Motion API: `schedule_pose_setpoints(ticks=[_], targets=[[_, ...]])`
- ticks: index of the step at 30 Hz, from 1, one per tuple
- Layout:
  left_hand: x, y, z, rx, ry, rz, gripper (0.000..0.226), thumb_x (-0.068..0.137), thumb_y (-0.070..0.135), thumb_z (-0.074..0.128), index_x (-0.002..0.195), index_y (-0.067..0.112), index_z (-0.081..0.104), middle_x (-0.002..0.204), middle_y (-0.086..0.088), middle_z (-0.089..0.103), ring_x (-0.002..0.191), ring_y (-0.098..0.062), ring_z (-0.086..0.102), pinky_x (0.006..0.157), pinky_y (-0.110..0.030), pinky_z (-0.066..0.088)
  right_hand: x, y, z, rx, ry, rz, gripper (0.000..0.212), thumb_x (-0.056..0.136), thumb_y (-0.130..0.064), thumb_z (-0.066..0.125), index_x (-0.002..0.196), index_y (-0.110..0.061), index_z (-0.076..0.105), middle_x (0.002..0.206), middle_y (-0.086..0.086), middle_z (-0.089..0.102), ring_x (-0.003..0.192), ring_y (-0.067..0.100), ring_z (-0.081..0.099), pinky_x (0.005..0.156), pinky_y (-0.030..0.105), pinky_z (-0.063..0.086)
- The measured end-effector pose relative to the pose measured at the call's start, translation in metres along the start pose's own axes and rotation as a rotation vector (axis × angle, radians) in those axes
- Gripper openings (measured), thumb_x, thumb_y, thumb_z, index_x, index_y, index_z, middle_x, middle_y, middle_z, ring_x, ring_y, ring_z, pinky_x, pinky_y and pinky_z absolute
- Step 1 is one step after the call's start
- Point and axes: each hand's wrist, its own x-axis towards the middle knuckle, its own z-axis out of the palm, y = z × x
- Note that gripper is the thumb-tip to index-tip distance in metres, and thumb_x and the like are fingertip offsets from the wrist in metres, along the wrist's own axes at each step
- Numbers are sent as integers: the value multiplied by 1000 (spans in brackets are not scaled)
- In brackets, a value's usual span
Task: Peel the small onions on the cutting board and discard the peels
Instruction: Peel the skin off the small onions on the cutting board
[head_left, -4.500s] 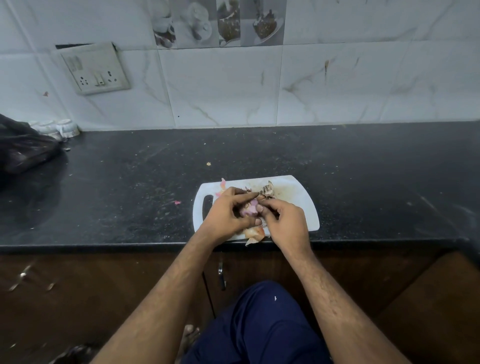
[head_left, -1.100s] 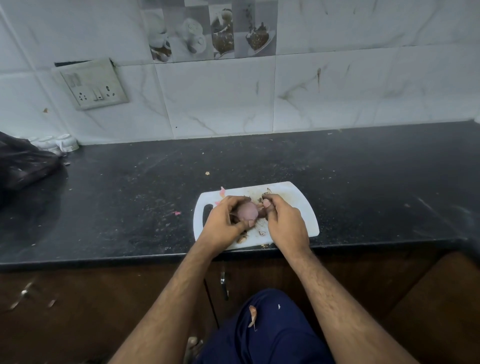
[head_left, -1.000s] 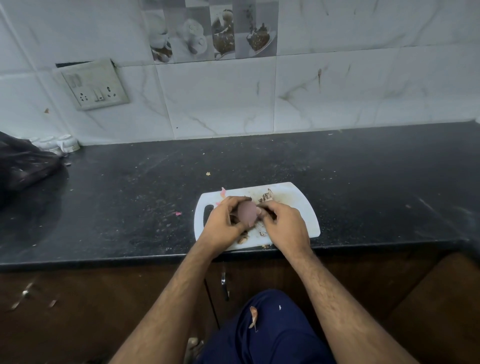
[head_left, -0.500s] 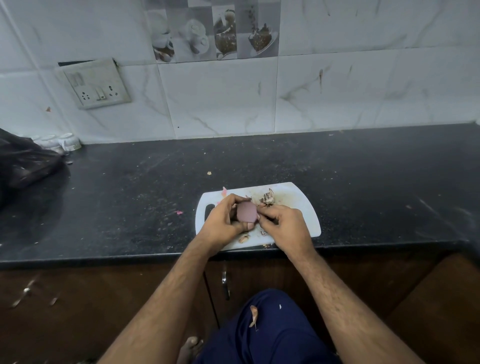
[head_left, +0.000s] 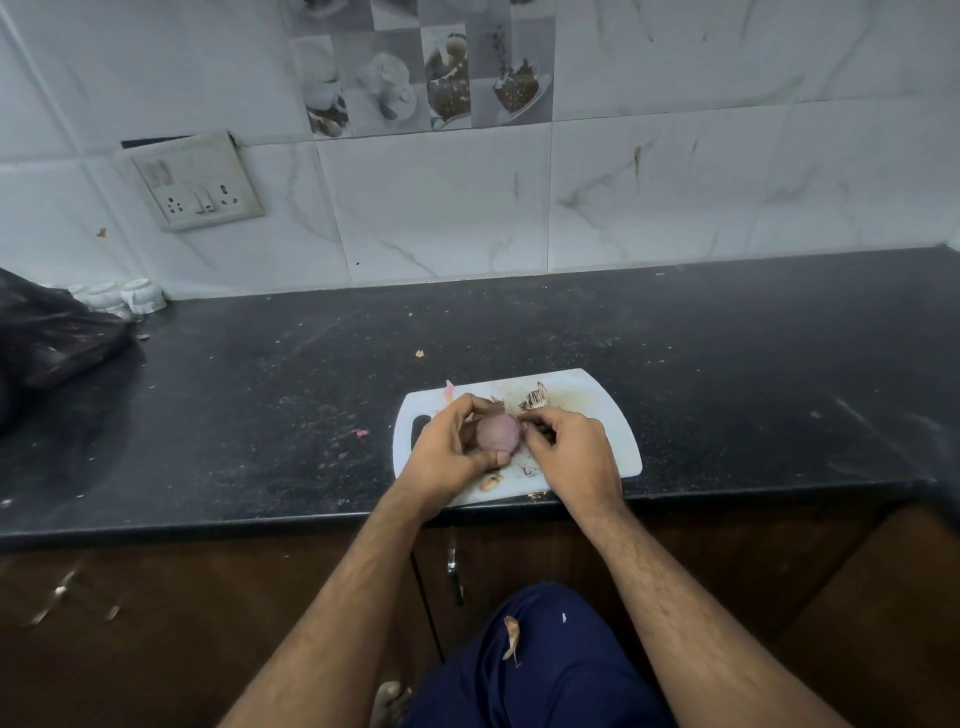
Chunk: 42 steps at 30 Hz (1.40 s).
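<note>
Here, a small purple onion is held just above the white cutting board, gripped by the curled fingers and thumb of the left hand. Its right side is pinched by the right hand. Peel scraps are scattered on the board, which lies at the near edge of the black counter. Another peel is caught on the blue trousers.

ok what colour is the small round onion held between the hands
Pale purple-pink, on the small round onion the left hand holds; head view shows it.
</note>
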Motion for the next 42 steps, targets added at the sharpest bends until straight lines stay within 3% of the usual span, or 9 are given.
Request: schedule_pose_setpoints(ticks=[5, 7, 10, 14, 20, 24, 29, 35, 42], targets=[[-2, 1, 0, 123, 108, 53, 41, 81, 3, 85, 111, 24, 68, 114, 8, 72, 103, 0, 66, 87, -14, 54, 2, 6, 1, -59, 13, -57, 35, 103, -17, 51, 134, -25, 64, 132, -10, 66, 120, 11, 60, 100, 28, 48], [-2, 0, 0, 171, 119, 80, 50, 82, 4, 84, 125, 24, 68, 120, 10, 69, 106, -4, 66, 94, -22, 57, 2, 5, 0, -105, -53, -101, 34, 104, -29, 50, 137, -28, 60, 134, -14, 61, 121, 9, 57, 97, 31, 48], [0, -2, -1, 198, 90, 65, 66, 83, 9, 84, 141, 32, 63, 147, 11, 53, 120, -11, 63, 107, -36, 54, 2, 4, -1, -157, -132, -136, 30, 101, -39, 55, 130, -35, 62, 124, -18, 64, 111, 7, 58, 86, 31, 49], [3, -5, -4, 210, 75, 63, 52, 80, 20, 89, 127, 34, 73, 124, 7, 63, 116, -15, 64, 107, -43, 54, 6, 7, -2, -95, -148, -96, 22, 97, -43, 63, 117, -36, 69, 112, -19, 67, 102, 4, 59, 83, 30, 49], [3, -3, 1, 229, 98, 79, 56, 65, 12, 97, 112, 26, 69, 111, 9, 74, 105, -8, 69, 96, -37, 59, 8, 14, -6, 273, -149, -15, 25, 86, -31, 80, 110, -33, 77, 103, -20, 76, 100, -2, 67, 93, 32, 55], [4, -8, -1, 179, 113, 62, 54, 60, 13, 100, 102, 26, 70, 105, 5, 77, 102, -12, 72, 95, -38, 59, 3, 14, -6, 230, -106, -107, 26, 91, -25, 75, 116, -30, 77, 108, -17, 75, 103, -2, 65, 94, 28, 55], [5, -10, -3, 134, 102, 37, 50, 59, 13, 101, 95, 20, 67, 107, 3, 77, 101, -12, 73, 95, -38, 59, -4, 14, 0, 131, -42, -241, 27, 94, -27, 70, 120, -24, 75, 109, -14, 73, 104, 4, 65, 90, 33, 56], [4, -8, -2, 124, 84, 39, 50, 61, 8, 99, 98, 15, 67, 99, 8, 77, 94, -10, 71, 88, -30, 57, -7, 14, 1, 139, -10, -254, 30, 92, -34, 72, 119, -21, 76, 101, -14, 71, 96, 5, 65, 80, 31, 56], [5, -9, -4, 146, 71, 48, 47, 63, 14, 99, 95, 21, 65, 101, 3, 76, 96, -15, 71, 92, -41, 59, -6, 13, 4, 152, 33, -216, 27, 90, -32, 76, 114, -22, 78, 102, -14, 74, 96, 2, 66, 79, 27, 56]])
